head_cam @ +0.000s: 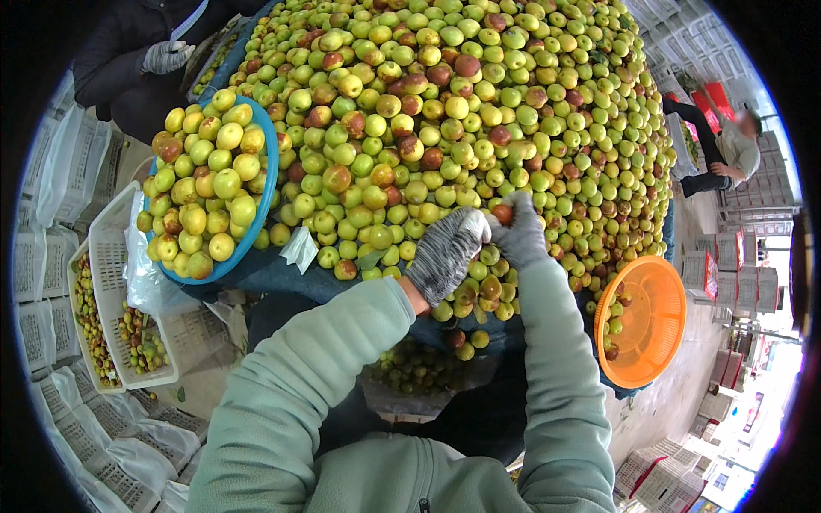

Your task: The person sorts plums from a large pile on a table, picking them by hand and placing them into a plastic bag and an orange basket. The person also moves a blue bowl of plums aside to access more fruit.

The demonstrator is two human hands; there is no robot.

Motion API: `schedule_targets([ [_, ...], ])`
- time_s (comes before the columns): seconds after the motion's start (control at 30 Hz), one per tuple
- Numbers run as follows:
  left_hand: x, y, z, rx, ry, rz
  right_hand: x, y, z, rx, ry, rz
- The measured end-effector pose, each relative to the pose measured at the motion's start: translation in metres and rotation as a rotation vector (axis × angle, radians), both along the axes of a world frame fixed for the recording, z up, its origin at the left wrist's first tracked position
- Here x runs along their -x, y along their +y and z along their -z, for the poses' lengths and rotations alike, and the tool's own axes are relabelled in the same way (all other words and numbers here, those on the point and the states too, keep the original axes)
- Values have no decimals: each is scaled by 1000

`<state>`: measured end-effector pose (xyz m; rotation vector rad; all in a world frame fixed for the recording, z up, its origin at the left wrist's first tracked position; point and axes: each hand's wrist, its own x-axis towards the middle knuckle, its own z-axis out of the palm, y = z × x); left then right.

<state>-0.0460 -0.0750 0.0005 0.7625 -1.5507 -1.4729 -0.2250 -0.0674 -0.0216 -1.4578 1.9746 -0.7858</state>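
A large heap of green and red-brown jujubes (436, 115) lies before me on a blue cloth. Over its near edge my left hand (449, 253), in a grey knit glove, has its fingers curled; whether anything is inside them is hidden. Close beside it, my right hand (523, 234), in the same kind of glove and slightly blurred, holds a red-brown jujube (502, 215) at its fingertips. The fingertips of both hands nearly meet by this fruit. A blue-rimmed basin (272, 160) full of yellow-green jujubes stands to the left of the heap.
An orange plastic basket (651, 320) with several jujubes tilts at the right. White crates (131, 282) at left hold smaller, browner fruit. A crumpled white tissue (299, 249) lies by the heap. One co-worker's gloved hand (167, 58) shows upper left; another person (734, 151) is at far right.
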Motion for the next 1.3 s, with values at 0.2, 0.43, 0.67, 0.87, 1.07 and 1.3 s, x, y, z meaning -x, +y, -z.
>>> schedule_targets([
  [0.2,3,8,1,-374,154,70,1,66,-16,108,-949,131],
  [0.43,12,11,3,-324,114,59,-3,72,-31,-17,-1415,147],
  [0.67,12,9,3,-264,197,12,-5,70,-22,-5,-1687,192],
  [0.87,10,9,3,-380,216,37,-3,71,-22,-86,-2031,252],
  [1.07,12,9,13,-350,264,62,3,73,-12,-167,-2055,382],
  [1.3,16,13,13,219,-17,-46,-35,78,-24,-152,-1743,97],
])
